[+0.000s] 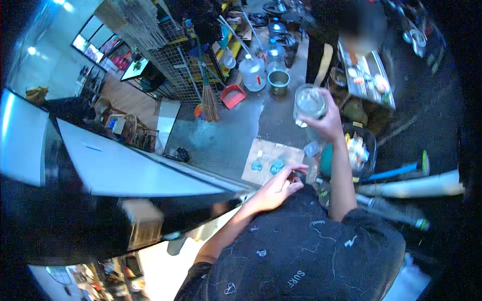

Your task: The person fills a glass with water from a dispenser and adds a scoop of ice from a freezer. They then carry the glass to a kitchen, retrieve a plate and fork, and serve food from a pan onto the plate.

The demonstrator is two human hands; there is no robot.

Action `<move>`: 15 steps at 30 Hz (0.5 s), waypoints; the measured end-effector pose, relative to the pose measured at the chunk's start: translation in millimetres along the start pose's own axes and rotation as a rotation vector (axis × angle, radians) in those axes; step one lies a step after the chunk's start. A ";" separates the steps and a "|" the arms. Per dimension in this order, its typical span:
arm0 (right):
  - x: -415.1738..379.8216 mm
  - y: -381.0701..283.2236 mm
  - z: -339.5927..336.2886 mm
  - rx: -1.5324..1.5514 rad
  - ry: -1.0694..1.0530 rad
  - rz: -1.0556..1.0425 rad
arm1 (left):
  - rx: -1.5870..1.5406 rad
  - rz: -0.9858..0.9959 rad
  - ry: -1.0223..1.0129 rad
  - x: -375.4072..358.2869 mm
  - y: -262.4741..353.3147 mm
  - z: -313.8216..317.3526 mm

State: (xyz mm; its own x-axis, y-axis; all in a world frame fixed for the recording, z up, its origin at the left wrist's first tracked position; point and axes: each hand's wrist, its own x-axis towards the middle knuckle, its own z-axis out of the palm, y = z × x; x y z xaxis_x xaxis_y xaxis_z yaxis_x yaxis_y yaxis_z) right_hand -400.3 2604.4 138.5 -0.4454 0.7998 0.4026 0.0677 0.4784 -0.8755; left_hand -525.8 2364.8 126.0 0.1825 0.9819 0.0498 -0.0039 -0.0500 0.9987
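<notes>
The right hand [329, 122] is raised at about one o'clock from the middle of the view, its fingers wrapped around a clear glass jar [310, 103] and holding it up tilted, the mouth turned toward the camera. The jar looks empty, though the blur makes that hard to confirm. The left hand [279, 184] sits lower, near the centre, at about seven o'clock from the jar; its fingers are loosely curled and pinched toward something small and dark at the tips, but I cannot tell whether it actually holds anything. Both arms come out of a dark printed T-shirt [306, 251] at six o'clock.

Just beyond the left hand, at twelve o'clock from it, a flattened piece of cardboard [266, 160] lies on the grey floor. Farther off, at about eleven o'clock from the jar, stand big clear water bottles [252, 71], a red dustpan [233, 95] and a broom [208, 100]. A white counter [125, 165] stretches across at nine o'clock. Another person [321, 55] stands at twelve o'clock, just behind the jar.
</notes>
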 end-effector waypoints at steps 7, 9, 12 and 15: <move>87.5 43.1 -17.8 0.119 -0.244 0.023 | -0.261 0.080 0.403 102.7 -15.7 -58.6; 114.5 50.1 -11.1 0.067 -0.298 0.032 | -0.295 0.041 0.610 112.8 -18.6 -79.6; 159.6 69.9 14.5 0.097 -0.437 0.027 | -0.242 0.054 0.813 117.3 -48.3 -115.1; 198.4 73.2 63.3 0.182 -0.539 -0.003 | -0.253 0.066 0.967 109.4 -49.4 -145.1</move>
State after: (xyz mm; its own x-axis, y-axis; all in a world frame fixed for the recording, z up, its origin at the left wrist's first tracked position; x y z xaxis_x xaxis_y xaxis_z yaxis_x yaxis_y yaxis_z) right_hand -540.2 2775.1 137.4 -0.8412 0.4777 0.2534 -0.0680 0.3715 -0.9259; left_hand -648.4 2501.1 82.9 -0.7031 0.7107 -0.0242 -0.2147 -0.1798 0.9600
